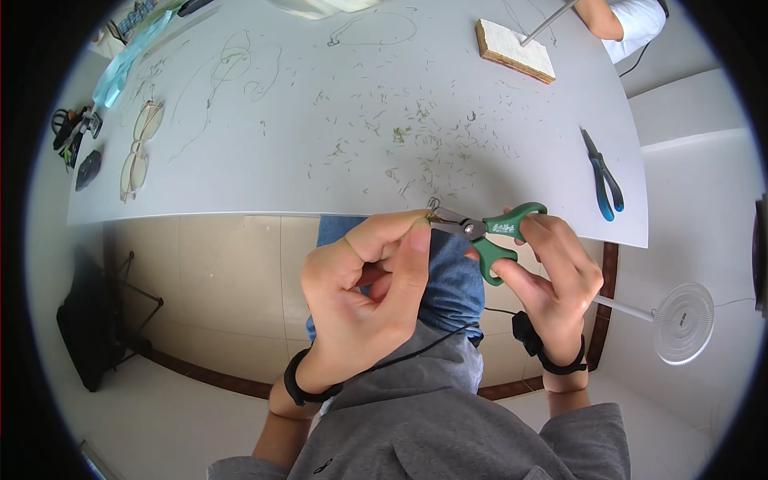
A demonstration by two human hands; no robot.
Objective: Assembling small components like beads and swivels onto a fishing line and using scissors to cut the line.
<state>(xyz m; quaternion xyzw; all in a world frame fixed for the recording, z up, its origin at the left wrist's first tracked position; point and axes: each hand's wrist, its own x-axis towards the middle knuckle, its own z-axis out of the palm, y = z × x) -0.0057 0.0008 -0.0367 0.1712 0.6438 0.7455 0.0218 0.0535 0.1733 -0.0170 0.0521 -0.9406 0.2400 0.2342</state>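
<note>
Around the middle of the smooth white table's (264, 180) near edge, the left hand (352, 300) pinches a tiny dark wire-like piece with a greenish tuft (433, 214) between thumb and forefinger, its other fingers curled toward the palm. That piece sits right at the fingertips, its thin loops jutting beyond them, probably so that the pinch steadies it while leaving its end exposed. The right hand (558, 272) is closed around a pair of scissors with green plastic handles (470, 230), thumb at the lower loop and fingers at the upper. Their slim metal blades point left, slightly parted, the tips just beside the piece (whether they touch it, I cannot tell).

Holding both things up near the edge likely gives a close view and free room for the wrists. Beyond the hands, short green clippings (400, 134) lie scattered toward the table's middle. Blue-handled pliers (602, 176) rest near its near right corner, seemingly within the right hand's reach; thin-framed eyeglasses (138, 152) lie toward the left edge, perhaps placed there out of the way.
</note>
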